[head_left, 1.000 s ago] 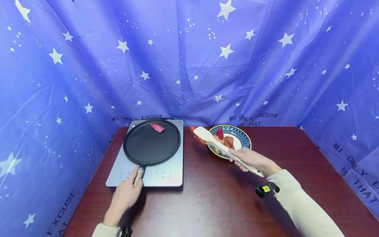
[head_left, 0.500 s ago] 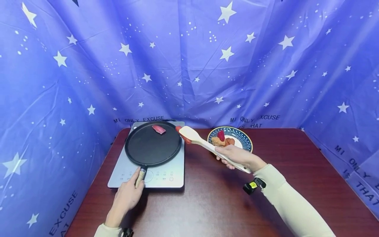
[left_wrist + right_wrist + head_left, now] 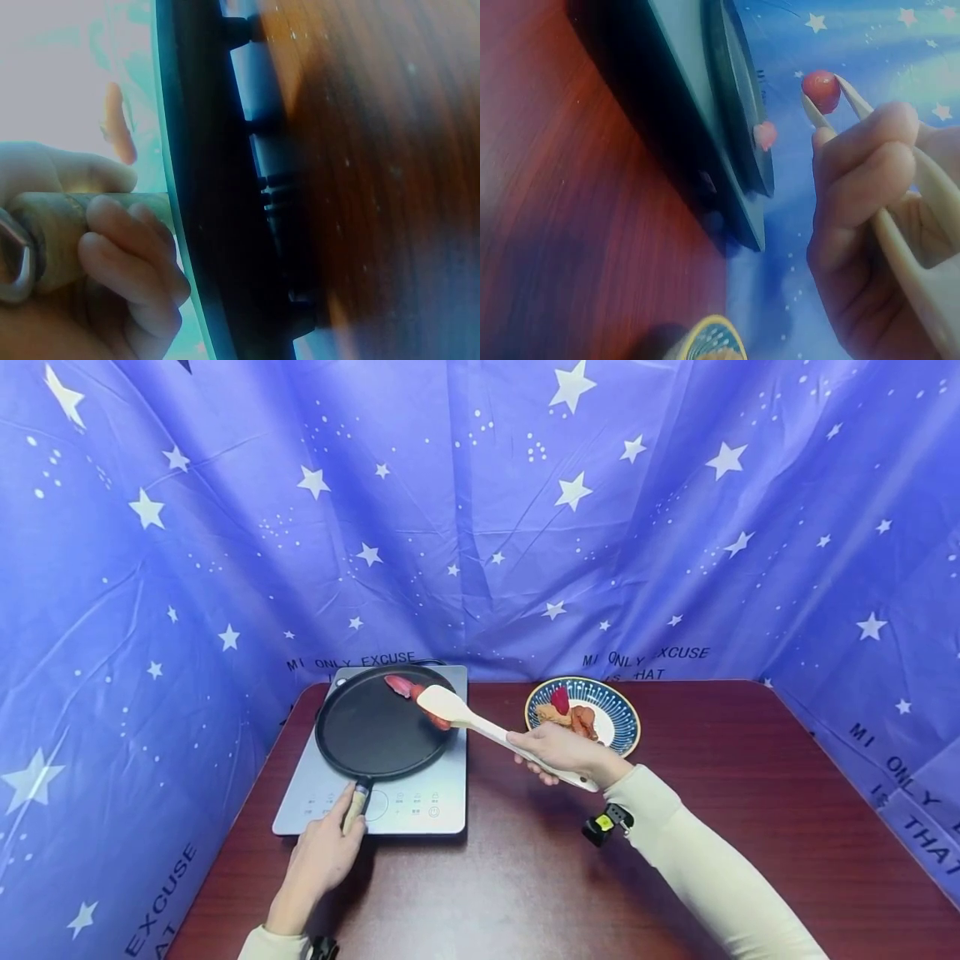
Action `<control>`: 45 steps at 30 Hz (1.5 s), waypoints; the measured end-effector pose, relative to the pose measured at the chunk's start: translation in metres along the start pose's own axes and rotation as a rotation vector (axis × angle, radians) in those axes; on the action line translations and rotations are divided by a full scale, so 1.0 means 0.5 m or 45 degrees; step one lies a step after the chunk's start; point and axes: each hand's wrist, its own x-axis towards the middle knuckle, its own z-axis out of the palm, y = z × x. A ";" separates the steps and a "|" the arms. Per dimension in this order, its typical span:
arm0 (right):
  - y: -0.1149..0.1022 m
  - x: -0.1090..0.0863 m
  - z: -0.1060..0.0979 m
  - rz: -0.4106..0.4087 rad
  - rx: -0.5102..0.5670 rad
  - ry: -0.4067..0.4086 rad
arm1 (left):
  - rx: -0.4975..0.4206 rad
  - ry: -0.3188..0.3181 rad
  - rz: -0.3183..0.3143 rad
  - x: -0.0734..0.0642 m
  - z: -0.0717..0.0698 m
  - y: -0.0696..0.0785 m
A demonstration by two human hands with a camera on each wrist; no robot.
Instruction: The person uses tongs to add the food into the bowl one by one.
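Note:
My left hand (image 3: 324, 850) grips the wooden handle (image 3: 56, 232) of a flat black frying pan (image 3: 378, 735), fingers and thumb wrapped round it in the left wrist view. My right hand (image 3: 562, 750) holds cream-coloured tongs (image 3: 487, 727). Between the tips of the tongs is a red sausage (image 3: 822, 91), its round end showing in the right wrist view. In the head view the sausage overlaps the right side of the pan, partly hidden by the tongs. A pink slice of meat (image 3: 397, 685) lies at the pan's far edge.
Beneath the pan is a silver induction cooker (image 3: 446, 793) on the dark red wooden table (image 3: 510, 877). To its right, a blue patterned plate (image 3: 621, 718) bears brown fried pieces (image 3: 582, 723) and a dark red item (image 3: 559, 699). A starry blue curtain (image 3: 495, 510) stands behind.
My right hand has moved left with the tongs and sausage, from beside the plate to over the pan. The left hand keeps its grip on the handle.

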 end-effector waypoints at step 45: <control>-0.038 0.077 0.112 -0.227 -1.102 0.449 | -0.001 0.010 -0.011 -0.002 -0.001 0.007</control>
